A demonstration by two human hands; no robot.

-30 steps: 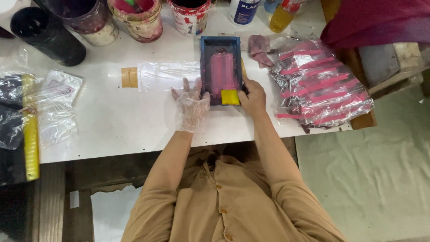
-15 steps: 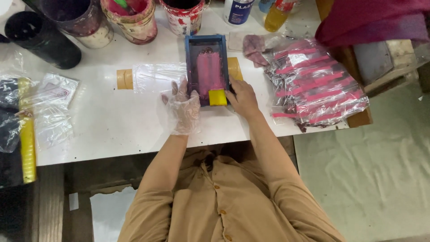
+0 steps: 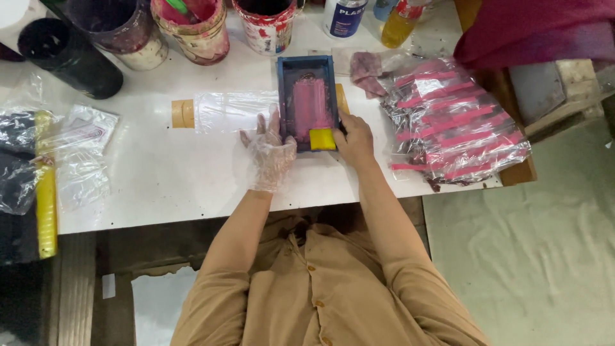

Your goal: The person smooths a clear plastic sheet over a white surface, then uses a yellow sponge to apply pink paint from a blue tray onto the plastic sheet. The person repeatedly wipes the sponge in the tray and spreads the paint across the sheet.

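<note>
1. The left hand (image 3: 268,156), in a clear plastic glove, lies flat with fingers spread against the left edge of the blue screen frame (image 3: 307,101).
2. The right hand (image 3: 354,140) holds the yellow squeegee (image 3: 322,139) at the near end of the frame.
3. The frame lies on the white table (image 3: 160,173), with pink ink inside.

White worktable (image 3: 160,179), pale sheeted floor (image 3: 544,256)

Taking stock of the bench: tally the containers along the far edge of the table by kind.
Paint-stained tubs or buckets: 3
Black cylinder: 1
Bottles: 3, one white, one yellow, one bluish, barely in view
Total: 7
</note>
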